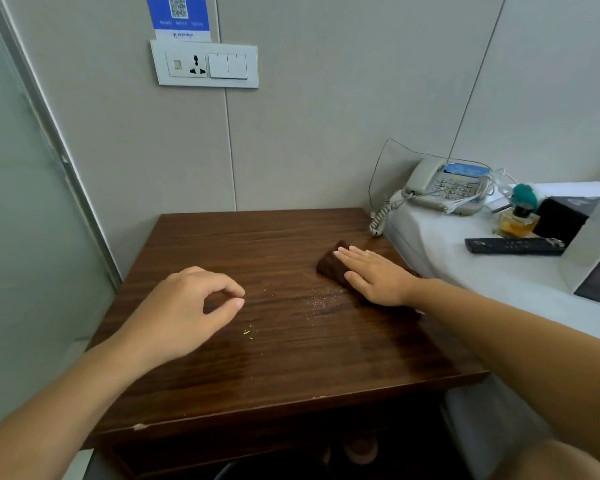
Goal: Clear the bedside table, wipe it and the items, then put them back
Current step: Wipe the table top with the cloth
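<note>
A white wall plate [204,65] is set in the grey panelled wall [326,116] at far left, holding a multi-pin socket [187,64] on its left and two rocker switches [228,66] on its right. Just above the plate, touching its top edge, hangs a blue and white notice [178,16] printed with a QR code [178,7]. Down the left side of the scene runs a frosted glass panel [21,237] in a pale metal frame [54,140], and in the dark space low at the near edge sits a rounded pinkish object [360,448] too dim to identify.
</note>
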Demonstrator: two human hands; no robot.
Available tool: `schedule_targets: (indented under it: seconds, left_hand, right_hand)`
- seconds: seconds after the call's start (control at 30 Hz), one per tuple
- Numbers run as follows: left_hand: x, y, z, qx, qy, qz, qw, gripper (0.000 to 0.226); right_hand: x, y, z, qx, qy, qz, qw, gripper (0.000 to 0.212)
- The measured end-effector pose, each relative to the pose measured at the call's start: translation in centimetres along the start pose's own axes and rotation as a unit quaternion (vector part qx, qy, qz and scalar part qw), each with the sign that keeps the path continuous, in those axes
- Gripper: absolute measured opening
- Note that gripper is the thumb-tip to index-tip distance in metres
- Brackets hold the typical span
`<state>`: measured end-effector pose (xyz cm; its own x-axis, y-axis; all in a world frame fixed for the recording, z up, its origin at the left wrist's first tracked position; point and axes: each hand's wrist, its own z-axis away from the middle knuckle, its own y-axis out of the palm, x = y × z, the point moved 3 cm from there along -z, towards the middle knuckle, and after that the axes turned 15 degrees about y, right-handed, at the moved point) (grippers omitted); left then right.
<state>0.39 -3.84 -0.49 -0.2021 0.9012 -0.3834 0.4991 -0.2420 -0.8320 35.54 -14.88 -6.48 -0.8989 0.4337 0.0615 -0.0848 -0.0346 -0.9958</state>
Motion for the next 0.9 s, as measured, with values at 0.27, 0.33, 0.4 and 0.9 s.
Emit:
schedule_targets:
  seconds: [0.27, 0.33, 0.4, 0.9]
  left_hand:
    - [-0.3, 0.0, -0.2, -0.021, 0.017, 0.007, 1.000, 0.016]
    - [-0.5, 0.1, -0.1, -0.022, 0.017, 0.012, 1.000, 0.016]
    - [-0.8, 0.3, 0.0, -0.019, 0.019, 0.013, 1.000, 0.017]
    - [-2.9, 3.3, -1.3, 0.084, 0.080, -0.049, 0.992, 0.044]
  right_hand:
    - [4.6, 1.4, 10.2, -0.042, -0.153, -0.014, 0.987, 0.055]
    - [5.0, 1.9, 12.1, -0.027, -0.165, -0.036, 0.985, 0.053]
    - [4.4, 1.8, 11.2, -0.032, -0.150, -0.066, 0.986, 0.053]
    - [4.6, 1.7, 11.9, -0.020, -0.063, -0.001, 0.998, 0.055]
